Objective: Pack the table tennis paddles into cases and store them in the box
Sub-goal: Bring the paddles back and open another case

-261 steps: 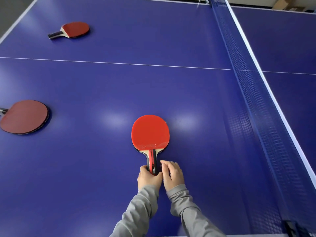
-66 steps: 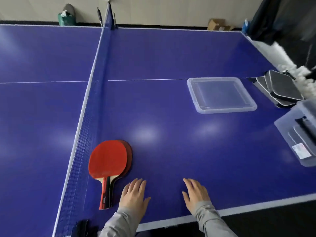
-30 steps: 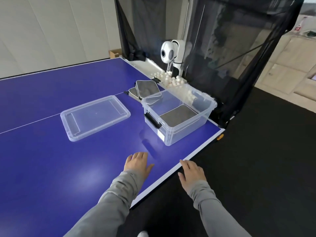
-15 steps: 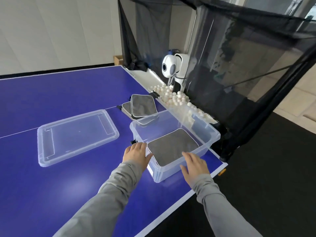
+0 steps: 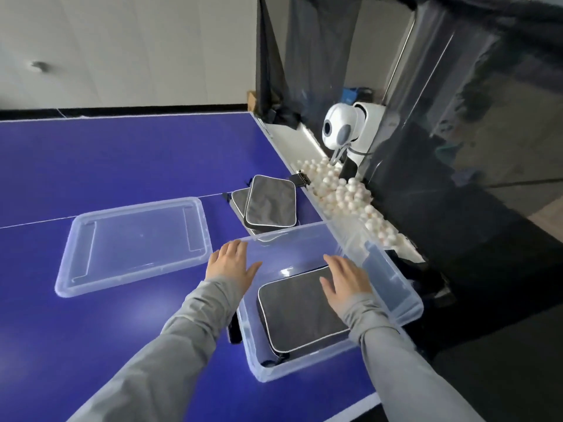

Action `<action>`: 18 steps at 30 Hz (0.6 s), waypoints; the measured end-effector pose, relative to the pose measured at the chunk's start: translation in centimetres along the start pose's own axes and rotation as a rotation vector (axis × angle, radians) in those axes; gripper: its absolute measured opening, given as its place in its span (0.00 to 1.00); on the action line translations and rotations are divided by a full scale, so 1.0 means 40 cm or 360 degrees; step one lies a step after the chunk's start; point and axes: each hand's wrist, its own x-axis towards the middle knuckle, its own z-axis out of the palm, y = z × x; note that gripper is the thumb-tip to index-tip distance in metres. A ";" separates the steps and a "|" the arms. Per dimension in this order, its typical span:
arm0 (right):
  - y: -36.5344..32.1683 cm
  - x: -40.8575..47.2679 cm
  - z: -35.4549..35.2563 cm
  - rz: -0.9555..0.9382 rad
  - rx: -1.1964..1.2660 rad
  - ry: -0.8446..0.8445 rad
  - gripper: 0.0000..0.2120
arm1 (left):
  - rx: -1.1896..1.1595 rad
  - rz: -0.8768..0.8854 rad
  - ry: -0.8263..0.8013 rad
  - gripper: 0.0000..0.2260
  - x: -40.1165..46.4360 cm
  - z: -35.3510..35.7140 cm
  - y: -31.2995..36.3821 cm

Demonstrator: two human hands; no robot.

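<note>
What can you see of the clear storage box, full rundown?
The clear storage box is a see-through plastic tub with a rolled rim and a dark latch on its near-left wall. It sits upright and lidless at the blue table's corner; its lid lies flat to its left. One dark case with pale piping lies flat inside. The left hand is at the far-left rim, the right hand over the case; contact is unclear.

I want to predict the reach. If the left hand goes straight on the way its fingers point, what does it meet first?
Probably the stacked cases beyond the box. The left hand, open, points up and away over the box's far-left corner; its height above the rim is unclear.
</note>
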 end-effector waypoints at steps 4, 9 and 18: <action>0.065 0.134 0.015 -0.0178 0.0049 -0.0056 0.24 | -0.0066 -0.0272 0.0037 0.32 0.056 0.044 0.022; 0.124 0.294 0.043 -0.0354 0.0074 -0.0138 0.25 | -0.0103 -0.0594 0.0042 0.33 0.090 0.098 0.046; 0.143 0.525 0.066 -0.0509 0.0273 -0.0135 0.24 | -0.0345 -0.0902 0.0121 0.26 0.158 0.108 0.049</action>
